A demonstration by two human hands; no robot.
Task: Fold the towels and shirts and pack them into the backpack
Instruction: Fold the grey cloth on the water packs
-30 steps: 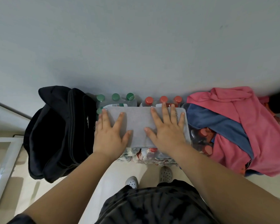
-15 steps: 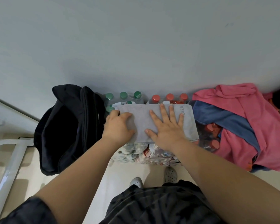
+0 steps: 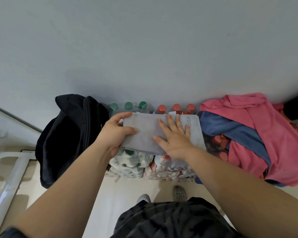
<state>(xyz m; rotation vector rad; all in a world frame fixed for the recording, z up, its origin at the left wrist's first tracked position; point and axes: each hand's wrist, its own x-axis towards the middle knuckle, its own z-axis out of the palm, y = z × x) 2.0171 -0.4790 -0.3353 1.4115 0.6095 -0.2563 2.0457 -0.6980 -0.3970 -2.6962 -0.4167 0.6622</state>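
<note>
We grip the folded grey towel point(image 3: 145, 130) at its backpack-side point(image 3: 65, 138) edge with our left hand point(image 3: 114, 133); our right hand point(image 3: 176, 137) presses it flat, fingers straight.

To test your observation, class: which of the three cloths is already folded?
The grey towel: a flat, neat rectangle. The blue cloth and pink shirt lie crumpled in a heap to its right.

Place: home, a storage corner
Signs: bottle packs point(image 3: 131, 163) on the tiled floor point(image 3: 122, 191), clothes heap point(image 3: 268, 127), bare wall point(image 3: 144, 48)
</note>
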